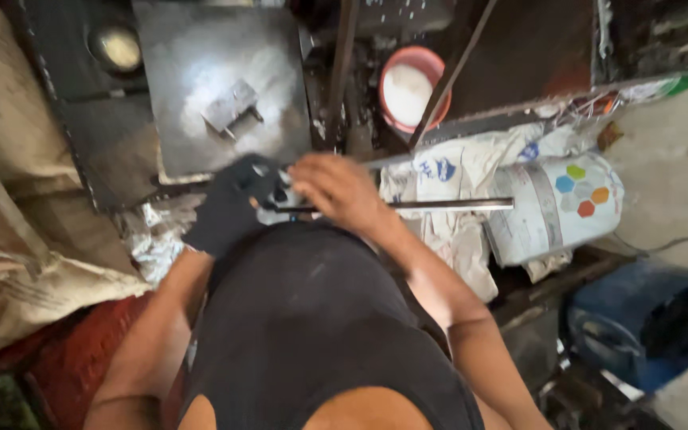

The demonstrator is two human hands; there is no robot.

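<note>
A grey metal plate (201,72) carrying a small bracket (231,107) lies at upper left. Below it, the gloved left hand (232,203) and bare right hand (340,191) meet, both closed on one end of a thin metal bar (447,205), apparently to steady it. The bar reaches right toward a white bucket (555,211).

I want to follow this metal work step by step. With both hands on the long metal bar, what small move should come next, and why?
Probably steady the thin grey metal bar first. The black-gloved left hand and bare right hand both grip one end, while the long free end sticks out unsupported over the white sacks.
</note>
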